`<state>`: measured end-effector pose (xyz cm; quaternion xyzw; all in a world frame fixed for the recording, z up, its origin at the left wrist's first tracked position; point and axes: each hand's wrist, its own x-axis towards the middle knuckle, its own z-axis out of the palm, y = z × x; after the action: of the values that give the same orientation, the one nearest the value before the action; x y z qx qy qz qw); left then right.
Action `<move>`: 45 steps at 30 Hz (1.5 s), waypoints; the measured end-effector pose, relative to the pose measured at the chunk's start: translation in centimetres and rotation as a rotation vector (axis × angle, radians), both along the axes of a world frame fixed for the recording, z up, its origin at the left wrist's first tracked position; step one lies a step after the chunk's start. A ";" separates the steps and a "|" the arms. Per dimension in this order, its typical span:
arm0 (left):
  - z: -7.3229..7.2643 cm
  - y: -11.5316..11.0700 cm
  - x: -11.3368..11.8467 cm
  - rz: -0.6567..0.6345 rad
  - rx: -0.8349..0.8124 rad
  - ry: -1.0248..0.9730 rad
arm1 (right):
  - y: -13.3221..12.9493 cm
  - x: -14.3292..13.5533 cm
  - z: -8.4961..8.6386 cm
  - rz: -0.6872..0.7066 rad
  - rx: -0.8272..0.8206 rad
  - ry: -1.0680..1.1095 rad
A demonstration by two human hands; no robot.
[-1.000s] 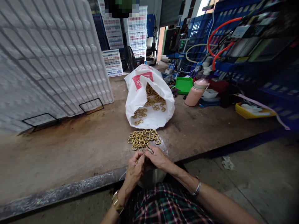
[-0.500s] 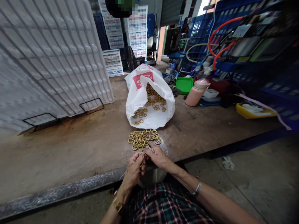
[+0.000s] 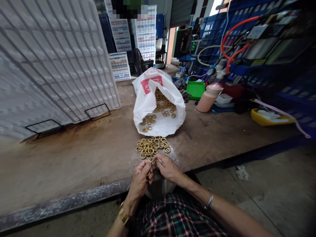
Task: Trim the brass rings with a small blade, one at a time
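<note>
Brown surface [image 3: 86, 158] fronts stacked crates [image 3: 145, 39]. At its near edge, left hand [image 3: 140, 177] pinches a brass ring [image 3: 152, 161]; right hand [image 3: 170, 168] grips a small metal tool [image 3: 160, 161]. Just beyond, loose rings [image 3: 148, 146] lie before a ring-filled white bag [image 3: 141, 107].

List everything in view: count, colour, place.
workbench: one, brown, centre
bag: one, white and red, centre
rings: many, gold, on workbench and inside bag
ribbed panels: uncounted, white, left
wire frames: two, black, panels' foot
crates: many, white at back, blue at right
fan: one, black, behind bag
tray: one, green, right of bag
bottle: one, pink, right of tray
container: one, yellow, far right
hoses: uncounted, orange, upper right
scrap: one, whitish, floor
clutter: uncounted, mixed, upper right
wristband: one, gold, left wrist
bracelet: one, silver, right wrist
left grip: one, bare, centre, holding rings
right grip: one, bare, centre, holding small tool
</note>
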<state>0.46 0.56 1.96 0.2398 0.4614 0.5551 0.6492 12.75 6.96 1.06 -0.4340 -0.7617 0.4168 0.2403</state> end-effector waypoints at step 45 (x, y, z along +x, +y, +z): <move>-0.6 -0.5 -1.8 0.121 -0.071 -0.335 | 3.7 -1.6 0.0 -0.155 0.271 -0.452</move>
<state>-1.30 0.11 1.34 0.0926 0.3797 0.6086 0.6906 11.14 10.66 1.05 -0.5371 -0.8092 0.1839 0.1512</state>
